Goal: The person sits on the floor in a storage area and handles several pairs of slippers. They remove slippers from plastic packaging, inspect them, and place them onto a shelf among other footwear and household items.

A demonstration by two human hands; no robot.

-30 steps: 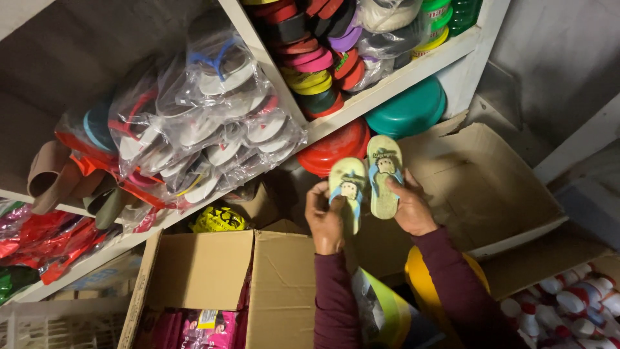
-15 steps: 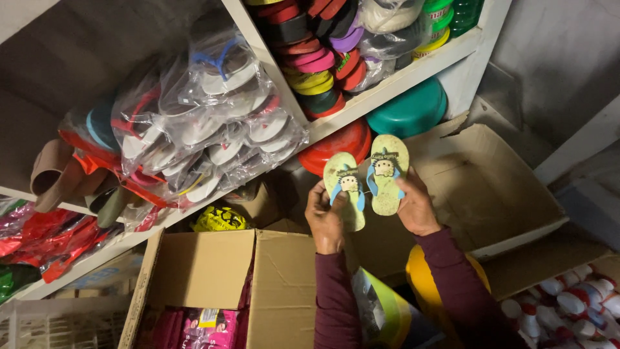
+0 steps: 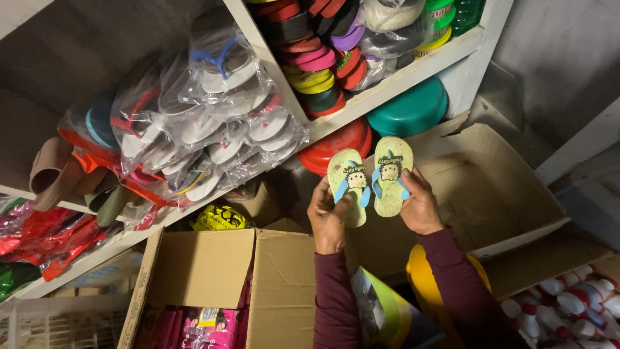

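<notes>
My left hand (image 3: 327,216) grips a small pale green flip-flop (image 3: 347,187) with blue straps and a cartoon figure on the sole. Beside it, my right hand (image 3: 420,207) holds the matching flip-flop (image 3: 390,176). The two sandals stand side by side, soles facing me, in front of a white shelf (image 3: 400,81). Both arms wear dark maroon sleeves.
The shelf holds bagged sandals (image 3: 213,123) and stacked coloured flip-flops (image 3: 316,64). Below it sit a red bowl (image 3: 339,145) and a teal bowl (image 3: 407,110). An open cardboard box (image 3: 213,278) lies lower left, another open box (image 3: 497,187) to the right, and a yellow container (image 3: 423,278) is under my arms.
Both hands have tilted the pair of flip-flops slightly, bringing them closer together; they stay at about the same height in front of the shelf.
</notes>
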